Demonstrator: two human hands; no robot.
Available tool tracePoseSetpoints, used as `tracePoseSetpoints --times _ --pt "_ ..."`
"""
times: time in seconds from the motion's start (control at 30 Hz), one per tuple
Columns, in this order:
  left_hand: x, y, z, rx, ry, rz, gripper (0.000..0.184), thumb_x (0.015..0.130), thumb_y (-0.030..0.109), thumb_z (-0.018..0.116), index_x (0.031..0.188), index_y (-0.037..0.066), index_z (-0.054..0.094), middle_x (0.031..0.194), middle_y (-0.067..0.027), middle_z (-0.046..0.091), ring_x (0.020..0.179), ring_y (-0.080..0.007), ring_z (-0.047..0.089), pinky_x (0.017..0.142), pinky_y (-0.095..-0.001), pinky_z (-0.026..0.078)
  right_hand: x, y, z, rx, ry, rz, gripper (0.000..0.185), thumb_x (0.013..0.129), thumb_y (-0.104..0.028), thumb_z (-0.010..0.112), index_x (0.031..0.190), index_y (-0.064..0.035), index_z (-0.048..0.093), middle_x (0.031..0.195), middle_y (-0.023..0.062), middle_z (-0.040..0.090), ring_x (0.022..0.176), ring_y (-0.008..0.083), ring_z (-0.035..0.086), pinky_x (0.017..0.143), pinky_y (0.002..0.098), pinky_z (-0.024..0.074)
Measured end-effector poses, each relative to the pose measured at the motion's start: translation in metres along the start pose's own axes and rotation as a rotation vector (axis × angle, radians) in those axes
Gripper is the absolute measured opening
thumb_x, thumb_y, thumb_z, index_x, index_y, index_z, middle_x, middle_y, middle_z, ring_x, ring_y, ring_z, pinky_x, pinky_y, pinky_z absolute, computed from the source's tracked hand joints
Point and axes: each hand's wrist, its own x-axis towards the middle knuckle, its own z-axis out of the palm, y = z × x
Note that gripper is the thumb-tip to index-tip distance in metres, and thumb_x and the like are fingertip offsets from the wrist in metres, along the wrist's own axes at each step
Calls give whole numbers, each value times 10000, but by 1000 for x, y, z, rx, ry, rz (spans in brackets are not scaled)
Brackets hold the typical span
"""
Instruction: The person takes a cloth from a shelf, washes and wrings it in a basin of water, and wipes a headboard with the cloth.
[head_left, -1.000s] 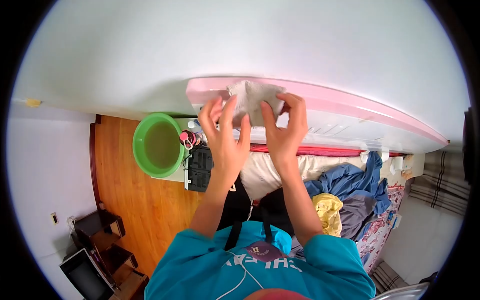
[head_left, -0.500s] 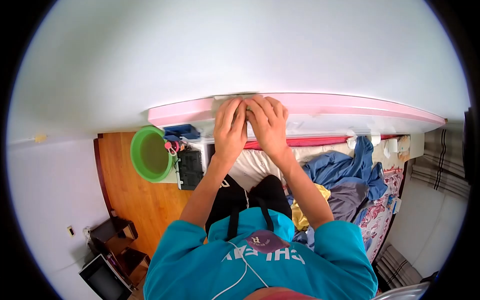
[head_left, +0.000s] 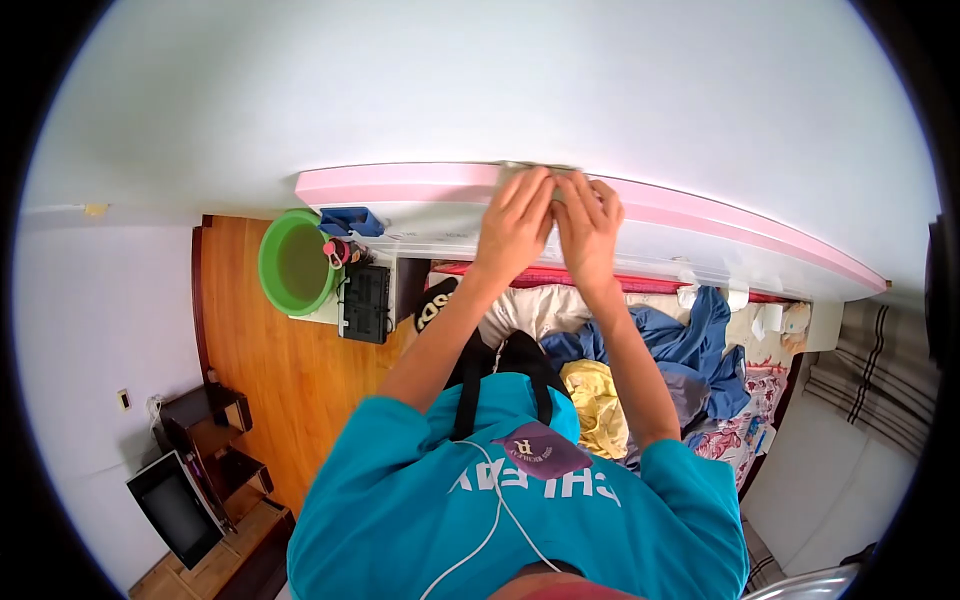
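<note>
A long pink-edged ledge (head_left: 400, 183) runs along the white wall, with a white panel beneath it. Both hands are side by side on top of it, thumbs nearly touching. Under the curled fingers of my left hand (head_left: 514, 228) lies a pale greyish cloth (head_left: 512, 174), mostly hidden. My right hand (head_left: 588, 228) presses on the same cloth, its fingers closed and bent over the ledge. Only a little of the cloth shows between the hands and at their left.
A green basin (head_left: 272, 265) of murky water stands at the left, near a blue holder (head_left: 350, 221) and a black case (head_left: 366, 304). Blue clothes (head_left: 660, 335) and a yellow cloth (head_left: 597, 400) lie on the bed. Dark shelves (head_left: 205, 425) stand lower left.
Both hands and the cloth have slid to the right along the pink ledge. The view has shifted with my body, and more of the yellow cloth shows.
</note>
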Motion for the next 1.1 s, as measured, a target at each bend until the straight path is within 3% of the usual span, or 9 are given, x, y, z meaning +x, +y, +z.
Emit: tracePoseSetpoints --times 0.13,0.47,0.67,0.97,1.1 --pt "-12 -33 -28 69 46 -16 416 768 13 733 1175 -36 663 1245 -152 639 1139 -345 608 969 -432 516 5 -29 35 131 -30 0 412 765 -39 755 1167 -99 688 1260 56 661 1126 292 545 980 420 413" --pt "-6 -43 -29 33 -16 96 407 758 4 733 1162 -15 685 1253 -138 643 1150 -325 604 963 -423 514 12 -23 15 24 -100 -48 423 773 -102 775 1182 -100 666 1225 13 670 1072 228 579 920 383 423" --pt "-4 -37 -28 -4 -68 108 502 702 41 828 1175 -13 667 1258 -135 631 1139 -340 596 938 -438 508 -1 -9 13 2 -92 -64 433 764 -100 789 1182 -106 677 1207 12 684 1032 225 592 901 372 416" --pt "21 42 66 -82 67 146 359 714 41 797 1057 9 701 1182 -97 667 1068 -285 632 906 -398 540 -10 79 -65 -142 -59 -69 418 754 -38 796 1160 -94 712 1185 34 709 1045 251 591 938 386 415" --pt "28 49 73 -85 96 151 349 729 49 769 1069 13 701 1161 -78 675 1075 -250 634 905 -367 554 -9 84 -69 -178 -55 -28 352 801 -24 777 1144 -75 714 1186 47 711 1066 266 582 951 382 417"
